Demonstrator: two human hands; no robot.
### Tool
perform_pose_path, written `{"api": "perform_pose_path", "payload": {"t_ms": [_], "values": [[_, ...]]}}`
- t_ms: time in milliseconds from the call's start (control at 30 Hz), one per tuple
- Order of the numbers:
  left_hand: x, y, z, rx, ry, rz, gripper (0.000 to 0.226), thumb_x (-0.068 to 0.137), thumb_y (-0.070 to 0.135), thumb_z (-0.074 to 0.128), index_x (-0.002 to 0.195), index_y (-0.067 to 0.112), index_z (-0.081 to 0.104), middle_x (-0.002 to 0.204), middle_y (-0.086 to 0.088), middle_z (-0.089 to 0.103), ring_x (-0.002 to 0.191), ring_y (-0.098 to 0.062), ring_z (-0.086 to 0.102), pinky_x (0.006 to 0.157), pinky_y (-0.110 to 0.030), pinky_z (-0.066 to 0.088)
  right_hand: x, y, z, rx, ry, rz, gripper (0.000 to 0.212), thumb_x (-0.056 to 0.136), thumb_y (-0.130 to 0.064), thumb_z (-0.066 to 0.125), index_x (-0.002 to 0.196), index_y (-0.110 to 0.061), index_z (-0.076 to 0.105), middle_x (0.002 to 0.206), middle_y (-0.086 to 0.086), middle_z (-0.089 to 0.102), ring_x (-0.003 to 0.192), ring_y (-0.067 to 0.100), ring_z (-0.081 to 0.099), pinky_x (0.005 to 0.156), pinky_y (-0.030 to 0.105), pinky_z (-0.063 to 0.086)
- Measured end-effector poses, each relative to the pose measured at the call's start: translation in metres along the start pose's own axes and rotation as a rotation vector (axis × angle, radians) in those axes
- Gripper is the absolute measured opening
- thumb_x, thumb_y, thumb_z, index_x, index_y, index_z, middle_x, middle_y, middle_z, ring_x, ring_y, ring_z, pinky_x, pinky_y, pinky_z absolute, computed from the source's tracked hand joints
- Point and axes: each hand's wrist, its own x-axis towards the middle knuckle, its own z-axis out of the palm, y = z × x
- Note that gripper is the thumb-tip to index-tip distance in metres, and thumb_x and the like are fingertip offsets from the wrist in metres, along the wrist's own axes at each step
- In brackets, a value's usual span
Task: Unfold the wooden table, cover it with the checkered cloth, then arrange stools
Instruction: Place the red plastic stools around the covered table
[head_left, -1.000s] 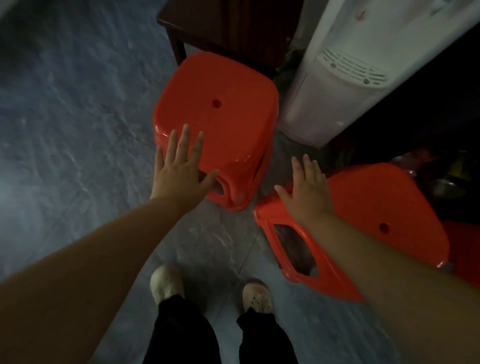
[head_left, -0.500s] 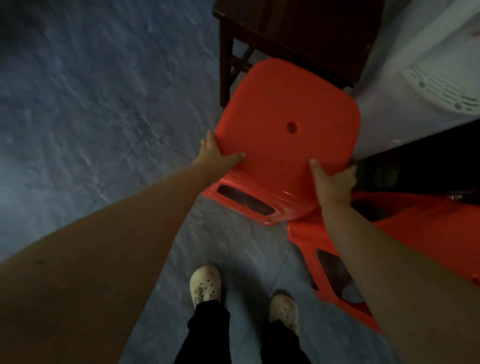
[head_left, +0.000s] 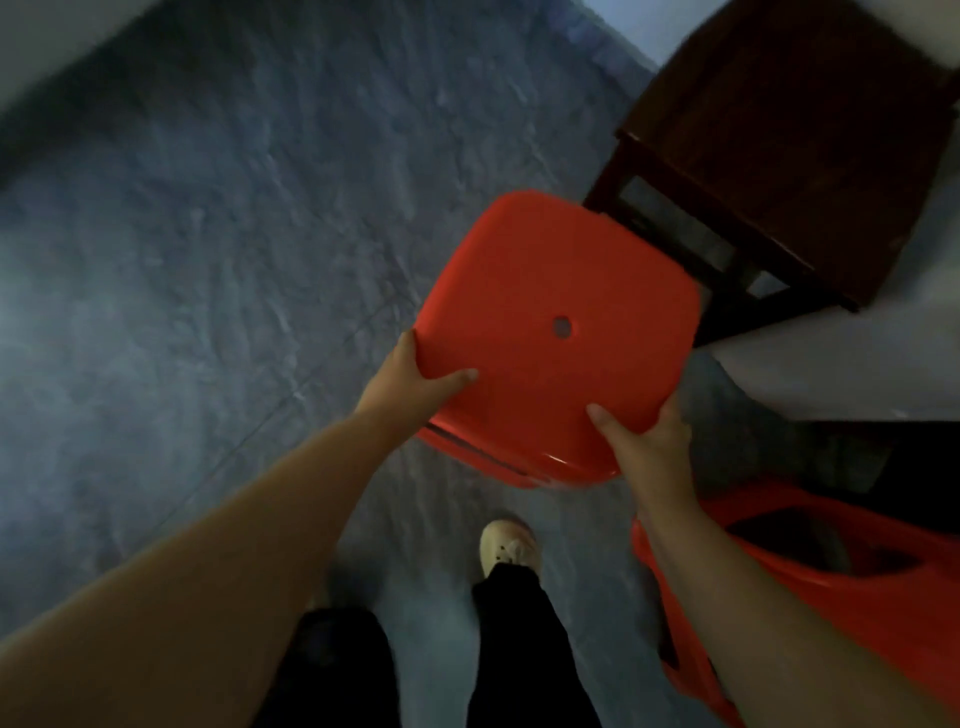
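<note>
A red plastic stool (head_left: 550, 291) with a small hole in its square seat is held in front of me, above the floor. My left hand (head_left: 410, 382) grips the seat's near left corner, thumb on top. At the near right corner, my right hand (head_left: 641, 441) clasps the rim the same way. A second red stool (head_left: 841, 587) stands low at the right, partly behind my right forearm. The wooden table and the checkered cloth are out of view.
A dark wooden stool or side table (head_left: 800, 156) stands at the upper right, close behind the held stool. A white appliance side (head_left: 831, 374) lies to the right. Grey stone floor (head_left: 208, 260) spreads to the left. My feet and dark trousers (head_left: 509, 623) are below.
Both hands went from open above two stools to gripping the left stool's seat. The stool has come up off the floor and the view has swung left.
</note>
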Motion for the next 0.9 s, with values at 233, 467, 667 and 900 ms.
{"api": "perform_pose_path", "payload": {"t_ms": [233, 467, 667, 900], "values": [[-0.017, -0.111, -0.211, -0.038, 0.230, -0.012, 0.102, 0.045, 0.075, 0.061, 0.129, 0.020, 0.045, 0.125, 0.001, 0.059, 0.110, -0.017, 0.057, 0.096, -0.036, 0.045, -0.071, -0.137, 0.178, -0.064, -0.269, -0.259, 0.112, 0.058, -0.049, 0.082, 0.146, -0.013, 0.024, 0.141, 0.007, 0.045, 0.125, 0.018, 0.048, 0.106, 0.035, 0.039], [-0.083, -0.281, -0.444, -0.077, 0.407, -0.140, 0.106, 0.051, 0.074, 0.071, 0.139, 0.025, 0.038, 0.131, 0.006, 0.056, 0.117, -0.016, 0.054, 0.099, -0.033, 0.043, -0.213, -0.259, 0.396, -0.265, -0.610, -0.512, 0.129, 0.061, -0.043, 0.083, 0.149, -0.015, -0.007, 0.155, 0.005, 0.022, 0.138, 0.017, 0.030, 0.111, 0.027, 0.024], [-0.170, -0.426, -0.571, -0.279, 0.625, -0.288, 0.127, 0.046, 0.077, 0.072, 0.148, 0.018, 0.025, 0.142, 0.002, 0.047, 0.124, -0.013, 0.048, 0.105, -0.028, 0.037, -0.343, -0.322, 0.555, -0.548, -0.934, -0.766, 0.142, 0.057, -0.037, 0.087, 0.144, -0.022, -0.025, 0.159, 0.005, -0.006, 0.145, 0.019, 0.007, 0.118, 0.040, 0.015], [-0.285, -0.560, -0.613, -0.410, 0.958, -0.492, 0.131, 0.049, 0.075, 0.074, 0.150, 0.017, 0.015, 0.148, -0.005, 0.038, 0.132, -0.016, 0.040, 0.113, -0.037, 0.032, -0.504, -0.317, 0.659, -0.807, -1.038, -1.181, 0.129, 0.068, -0.033, 0.081, 0.146, -0.020, -0.021, 0.158, 0.008, -0.013, 0.143, 0.025, 0.020, 0.109, 0.033, 0.027]]}}
